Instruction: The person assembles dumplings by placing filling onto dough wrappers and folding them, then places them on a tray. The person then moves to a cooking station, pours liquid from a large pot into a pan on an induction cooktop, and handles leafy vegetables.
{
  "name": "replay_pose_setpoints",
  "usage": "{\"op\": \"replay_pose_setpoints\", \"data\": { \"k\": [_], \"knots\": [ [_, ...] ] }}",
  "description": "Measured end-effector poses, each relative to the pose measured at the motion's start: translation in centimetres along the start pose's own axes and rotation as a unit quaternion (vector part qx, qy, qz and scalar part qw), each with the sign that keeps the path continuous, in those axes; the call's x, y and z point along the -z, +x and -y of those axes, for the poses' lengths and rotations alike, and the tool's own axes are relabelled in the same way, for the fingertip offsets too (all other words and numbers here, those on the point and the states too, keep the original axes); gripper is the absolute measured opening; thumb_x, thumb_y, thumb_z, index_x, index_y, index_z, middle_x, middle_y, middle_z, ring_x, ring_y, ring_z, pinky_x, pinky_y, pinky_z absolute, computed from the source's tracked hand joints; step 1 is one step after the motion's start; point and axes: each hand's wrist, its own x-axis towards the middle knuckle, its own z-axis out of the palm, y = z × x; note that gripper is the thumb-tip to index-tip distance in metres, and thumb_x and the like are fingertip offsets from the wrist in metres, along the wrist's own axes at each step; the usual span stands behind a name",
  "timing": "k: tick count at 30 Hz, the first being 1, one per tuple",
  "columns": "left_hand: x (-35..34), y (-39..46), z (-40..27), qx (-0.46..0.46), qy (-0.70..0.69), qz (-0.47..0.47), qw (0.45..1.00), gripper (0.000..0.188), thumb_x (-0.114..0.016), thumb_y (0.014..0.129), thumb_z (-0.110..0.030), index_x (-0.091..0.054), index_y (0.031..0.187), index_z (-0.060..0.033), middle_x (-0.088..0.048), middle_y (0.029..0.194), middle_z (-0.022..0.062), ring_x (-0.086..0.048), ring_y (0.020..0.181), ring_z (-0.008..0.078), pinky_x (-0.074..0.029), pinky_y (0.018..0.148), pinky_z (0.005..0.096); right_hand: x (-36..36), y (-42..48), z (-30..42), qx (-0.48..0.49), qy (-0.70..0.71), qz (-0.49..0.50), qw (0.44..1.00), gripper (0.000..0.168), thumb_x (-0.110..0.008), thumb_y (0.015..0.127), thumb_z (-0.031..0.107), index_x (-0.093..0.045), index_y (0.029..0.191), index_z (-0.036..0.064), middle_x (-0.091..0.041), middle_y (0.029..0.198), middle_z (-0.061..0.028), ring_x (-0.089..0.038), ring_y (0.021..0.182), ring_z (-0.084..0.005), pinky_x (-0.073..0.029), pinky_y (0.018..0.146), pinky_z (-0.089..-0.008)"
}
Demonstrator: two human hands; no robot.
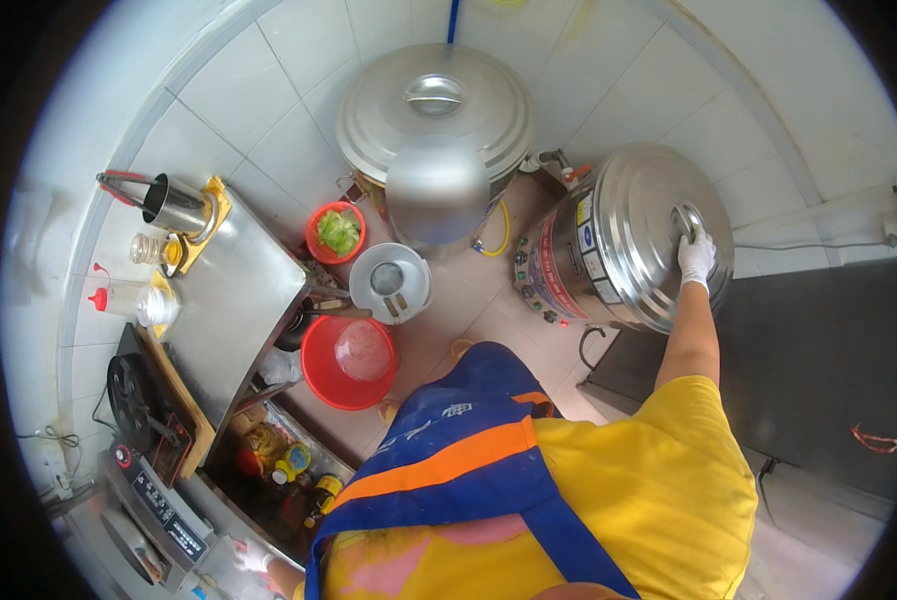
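Note:
My right hand (696, 257), in a white glove, is closed around the handle (687, 219) of a round stainless steel lid (643, 225). The lid sits on a steel electric cooking barrel (561, 255) with stickers, knobs and a lit red lamp on its side. My left hand (253, 556), also gloved, is low at the left beside the steel counter (227, 574); its fingers are small and blurred, so whether it holds anything is unclear. Near it stands an appliance with a control panel (165, 510).
A second lidded steel barrel (358, 120) stands against the tiled wall. On the floor are a red basin with lettuce (338, 231), a white bucket with a strainer (390, 281) and a large red tub (349, 363). Bottles (292, 463) fill a low shelf. A steel worktop (246, 277) juts out left.

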Motion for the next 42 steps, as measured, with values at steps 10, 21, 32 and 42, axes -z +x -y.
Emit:
{"op": "replay_pose_setpoints", "data": {
  "k": [10, 21, 32, 42],
  "knots": [
    [-6.5, -5.8, -2.4, -0.247, 0.049, 0.2, 0.947, 0.039, -0.069, 0.072, -0.016, -0.06, 0.106, -0.0009, -0.016, 0.145, 0.0277, -0.024, 0.132, 0.0413, -0.027, 0.108, 0.0391, -0.5, 6.0, -2.5, 0.052, 0.193, -0.009, 0.98, 0.039, -0.063, 0.082, 0.027, -0.061, 0.114, 0.006, -0.064, 0.106, -0.0183, -0.059, 0.103, -0.0322, -0.043, 0.092, -0.0403],
    [-3.9, -14.0, -13.8, -0.377, -0.102, 0.198, 0.899, 0.052, -0.064, 0.076, -0.028, -0.054, 0.122, -0.0053, -0.043, 0.133, 0.0223, -0.035, 0.125, 0.0399, -0.028, 0.107, 0.0442, 9.6, -7.0, 19.2, 0.064, 0.341, 0.146, 0.927, 0.037, -0.054, 0.087, 0.024, -0.06, 0.12, 0.009, -0.066, 0.109, -0.0114, -0.064, 0.094, -0.0244, -0.049, 0.085, -0.0369],
    [0.3, -5.4, 3.9, 0.094, -0.023, -0.09, 0.991, 0.048, -0.062, 0.078, -0.034, -0.052, 0.121, -0.0161, -0.036, 0.136, 0.0219, -0.032, 0.125, 0.0452, -0.03, 0.099, 0.0563, -2.4, -1.1, 24.7, 0.351, 0.181, -0.164, 0.904, 0.057, -0.071, 0.072, 0.044, -0.056, 0.111, 0.004, -0.061, 0.095, -0.021, -0.06, 0.083, -0.0402, -0.051, 0.067, -0.0523],
    [-1.0, -2.6, 0.3, 0.029, -0.521, 0.312, 0.794, 0.016, -0.048, 0.092, -0.01, -0.055, 0.102, 0.0016, -0.059, 0.079, 0.0092, -0.054, 0.066, 0.0174, -0.047, 0.062, 0.0321, 10.2, -44.8, 38.0, 0.479, 0.338, 0.495, 0.641, 0.04, -0.062, 0.084, 0.017, -0.056, 0.121, 0.004, -0.062, 0.112, -0.0102, -0.058, 0.101, -0.0173, -0.046, 0.088, -0.0294]
  ]
}}
